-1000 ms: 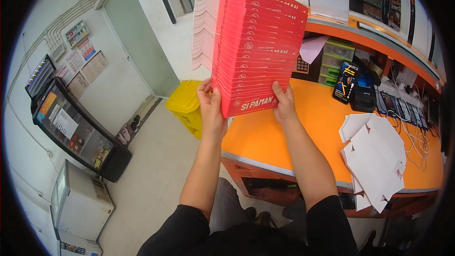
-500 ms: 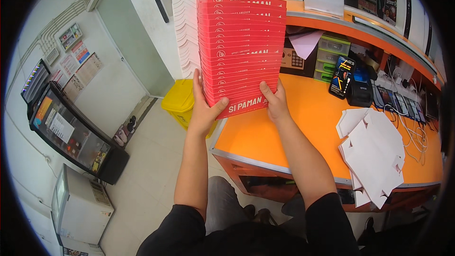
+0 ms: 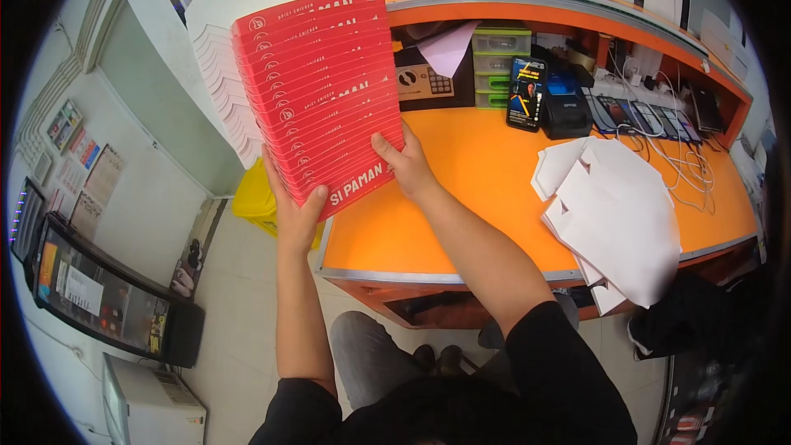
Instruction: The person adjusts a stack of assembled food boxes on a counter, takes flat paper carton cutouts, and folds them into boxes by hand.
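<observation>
Both my hands hold up a fanned stack of flat red-and-white food cartons [image 3: 329,99] above the left end of the orange counter [image 3: 395,239]. My left hand [image 3: 297,210] wraps round the stack's lower left corner, its thumb on the red front face. At the lower right edge, my right hand [image 3: 404,165] grips with the thumb pressed on the front and the fingers hidden behind. The overlapping red panels step upward, tilted to the left, with white flaps spreading at the left and top. On the counter's right lies a loose pile of flat white cartons [image 3: 614,214].
A phone [image 3: 526,95] stands upright beside a black device [image 3: 567,114]. Green-framed drawers [image 3: 501,66] and a keypad safe [image 3: 426,82] sit under the shelf. White cables [image 3: 684,165] tangle near several phones. A yellow bin [image 3: 255,198] stands left of the counter.
The stack and both hands have shifted left in the view and the stack leans further left. My hands keep their hold. The counter also appears further left as the view has turned.
</observation>
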